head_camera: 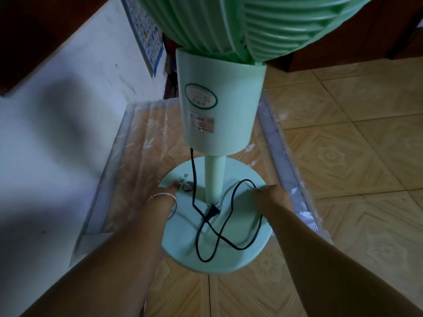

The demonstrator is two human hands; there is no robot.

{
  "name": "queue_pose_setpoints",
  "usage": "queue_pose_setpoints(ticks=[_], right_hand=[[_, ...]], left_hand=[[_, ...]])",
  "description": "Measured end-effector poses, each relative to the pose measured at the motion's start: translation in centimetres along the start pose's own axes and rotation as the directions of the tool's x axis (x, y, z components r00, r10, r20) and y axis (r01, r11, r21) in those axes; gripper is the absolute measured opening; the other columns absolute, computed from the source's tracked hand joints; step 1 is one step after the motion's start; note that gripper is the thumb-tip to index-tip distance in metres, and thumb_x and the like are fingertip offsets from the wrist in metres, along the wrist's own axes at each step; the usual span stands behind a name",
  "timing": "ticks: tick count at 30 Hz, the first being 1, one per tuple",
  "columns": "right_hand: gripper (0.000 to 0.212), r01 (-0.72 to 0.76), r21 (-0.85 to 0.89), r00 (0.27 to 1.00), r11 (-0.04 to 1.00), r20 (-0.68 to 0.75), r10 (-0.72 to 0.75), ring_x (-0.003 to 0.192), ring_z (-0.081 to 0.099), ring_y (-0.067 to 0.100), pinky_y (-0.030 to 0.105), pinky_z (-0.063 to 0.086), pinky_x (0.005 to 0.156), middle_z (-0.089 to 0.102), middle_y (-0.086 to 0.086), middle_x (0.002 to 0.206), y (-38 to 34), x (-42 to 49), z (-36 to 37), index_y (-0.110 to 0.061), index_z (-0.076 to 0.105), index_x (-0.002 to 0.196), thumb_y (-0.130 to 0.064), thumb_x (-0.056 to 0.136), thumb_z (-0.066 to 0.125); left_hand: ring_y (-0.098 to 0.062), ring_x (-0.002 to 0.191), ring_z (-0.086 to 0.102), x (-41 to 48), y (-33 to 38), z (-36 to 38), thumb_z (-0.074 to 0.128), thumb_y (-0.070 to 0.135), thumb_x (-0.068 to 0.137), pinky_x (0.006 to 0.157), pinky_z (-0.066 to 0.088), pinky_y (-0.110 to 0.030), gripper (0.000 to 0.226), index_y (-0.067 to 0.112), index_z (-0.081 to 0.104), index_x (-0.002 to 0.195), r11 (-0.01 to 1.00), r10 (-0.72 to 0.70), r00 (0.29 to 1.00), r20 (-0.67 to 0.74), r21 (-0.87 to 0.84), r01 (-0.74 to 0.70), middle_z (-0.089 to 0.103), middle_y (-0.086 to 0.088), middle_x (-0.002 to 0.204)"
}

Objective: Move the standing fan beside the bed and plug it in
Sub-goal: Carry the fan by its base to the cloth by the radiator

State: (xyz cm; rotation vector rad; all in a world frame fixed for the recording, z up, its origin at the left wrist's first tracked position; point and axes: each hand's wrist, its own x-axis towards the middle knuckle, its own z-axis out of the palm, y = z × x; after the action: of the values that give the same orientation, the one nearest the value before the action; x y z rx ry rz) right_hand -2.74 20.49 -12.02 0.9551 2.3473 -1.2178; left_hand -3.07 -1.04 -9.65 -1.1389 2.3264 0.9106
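A pale green standing fan (219,106) fills the middle of the head view, its ribbed grille at the top and its round base (238,259) low down over the floor. A black power cord (229,227) lies looped on the base, the plug (211,213) resting by the pole. My left hand (168,191), with a bangle on the wrist, grips the base's left rim. My right hand (271,193) grips the right rim, close to a loop of the cord.
A white wall (57,133) runs along the left with a poster (144,30) on it. A plastic-wrapped flat panel (142,143) lies on the tan tiled floor (343,168) under the fan. Dark wooden furniture (320,58) stands at the back.
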Motion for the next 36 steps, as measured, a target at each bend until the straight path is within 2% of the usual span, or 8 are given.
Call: queue_pose_setpoints(ticks=[6, 12, 16, 21, 26, 30, 36], right_hand=[[0.051, 0.004, -0.047, 1.0, 0.999, -0.01, -0.004, 0.121, 0.052, 0.039, 0.045, 0.045, 0.102, 0.058, 0.017, 0.127, 0.0, 0.0, -0.1, -0.008, 0.054, 0.127, -0.043, 0.09, 0.053], [0.067, -0.09, -0.135, 0.995, 0.987, -0.055, 0.084, 0.131, 0.037, 0.037, 0.047, 0.036, 0.106, 0.046, 0.018, 0.138, -0.7, -0.7, 0.3, -0.005, 0.05, 0.134, -0.055, 0.089, 0.048], [0.073, -0.095, -0.133, 0.992, 0.987, -0.098, 0.082, 0.134, 0.031, 0.037, 0.05, 0.032, 0.108, 0.038, 0.018, 0.143, -0.6, -1.3, 0.9, -0.006, 0.039, 0.139, -0.056, 0.088, 0.048], [0.074, -0.085, -0.105, 0.987, 0.991, -0.148, 0.069, 0.131, 0.035, 0.038, 0.051, 0.035, 0.106, 0.041, 0.019, 0.141, -0.5, -1.0, 1.5, -0.006, 0.038, 0.137, -0.058, 0.086, 0.05], [0.073, -0.113, -0.066, 0.98, 0.991, -0.169, 0.1, 0.131, 0.037, 0.04, 0.052, 0.036, 0.104, 0.042, 0.022, 0.14, -1.4, -0.4, 0.1, -0.007, 0.039, 0.135, -0.059, 0.085, 0.051], [0.072, -0.124, -0.012, 0.975, 0.992, -0.188, 0.119, 0.131, 0.037, 0.04, 0.05, 0.037, 0.103, 0.043, 0.025, 0.138, -3.1, -0.1, -3.4, -0.005, 0.039, 0.133, -0.058, 0.086, 0.048], [0.07, -0.141, 0.053, 0.942, 0.989, -0.299, 0.151, 0.124, 0.044, 0.042, 0.047, 0.038, 0.101, 0.051, 0.027, 0.128, -5.9, -0.7, -14.2, -0.001, 0.046, 0.124, -0.06, 0.085, 0.045]], left_hand=[[-0.036, 0.145, 0.024, 0.8, 0.1, -0.2, 0.038, 0.059, 0.089, 0.117, 0.022, -0.041, 0.088, -0.001, 0.016, 0.15, 1.0, -0.008, 1.0, -0.007, -0.015, 0.008, 0.017, -0.02, 0.159], [-0.036, 0.144, 0.025, 1.3, -0.1, -0.7, 0.04, 0.059, 0.089, 0.117, 0.023, -0.043, 0.088, 0.001, 0.018, 0.15, 1.0, 0.013, 1.0, 0.006, -0.013, -0.013, 0.02, -0.019, 0.158], [-0.034, 0.144, 0.028, 1.8, -0.8, -0.7, 0.046, 0.064, 0.082, 0.117, 0.023, -0.04, 0.093, 0.006, 0.022, 0.151, 0.997, 0.067, 0.992, -0.103, -0.042, -0.071, 0.025, -0.016, 0.158], [-0.033, 0.142, 0.032, 2.1, -0.7, -0.5, 0.056, 0.069, 0.072, 0.116, 0.026, -0.041, 0.099, 0.008, 0.033, 0.147, 0.981, 0.07, 0.971, -0.229, -0.16, -0.108, 0.034, -0.013, 0.155], [-0.034, 0.137, 0.04, 1.6, 2.7, -1.2, 0.058, 0.064, 0.076, 0.111, 0.031, -0.039, 0.091, 0.006, 0.039, 0.143, 0.973, 0.101, 0.977, -0.188, -0.187, -0.136, 0.042, -0.016, 0.149], [-0.039, 0.119, 0.055, 0.2, 7.3, -2.2, 0.056, 0.068, 0.073, 0.1, 0.044, -0.042, 0.08, 0.004, 0.057, 0.122, 0.969, 0.178, 0.963, -0.2, -0.137, -0.208, 0.059, -0.022, 0.129], [-0.04, 0.124, 0.051, -6.3, 17.3, -2.6, 0.048, 0.066, 0.08, 0.099, 0.04, -0.04, 0.079, 0.001, 0.054, 0.124, 0.954, 0.3, 0.948, -0.103, 0.017, -0.3, 0.055, -0.026, 0.133]])
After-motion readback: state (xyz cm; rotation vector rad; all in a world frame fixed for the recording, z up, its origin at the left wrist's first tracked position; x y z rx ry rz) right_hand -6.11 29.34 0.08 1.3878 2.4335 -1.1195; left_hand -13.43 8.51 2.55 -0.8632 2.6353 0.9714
